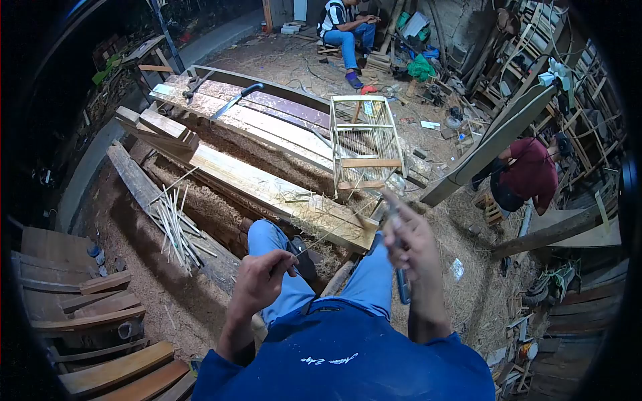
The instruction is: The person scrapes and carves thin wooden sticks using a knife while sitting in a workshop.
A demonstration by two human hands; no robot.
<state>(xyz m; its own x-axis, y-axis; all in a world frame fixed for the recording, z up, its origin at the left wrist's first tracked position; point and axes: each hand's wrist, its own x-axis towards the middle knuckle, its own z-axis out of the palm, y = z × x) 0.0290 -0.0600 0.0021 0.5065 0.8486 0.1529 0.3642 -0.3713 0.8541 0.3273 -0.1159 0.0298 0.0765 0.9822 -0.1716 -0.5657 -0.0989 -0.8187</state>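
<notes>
My left hand [261, 284] is closed in a pinch above my left knee. From its fingertips a thin wooden stick [324, 238] slants up and to the right, over the near end of a long timber beam [267, 185]. My right hand [414, 244] is raised at the right, above my right thigh, and smeared by motion. Its fingers look curled around a small greyish thing that I cannot make out. Pale shavings [301, 198] lie on the beam. A bundle of thin pale sticks [177, 230] rests on a weathered plank [137, 175] to the left.
A blue-handled saw [235, 101] lies on the boards beyond. A slatted wooden frame [368, 163] stands ahead. One person [348, 37] sits at the back; another in a maroon shirt [530, 175] is at the right. Cut boards [110, 311] are stacked at the lower left.
</notes>
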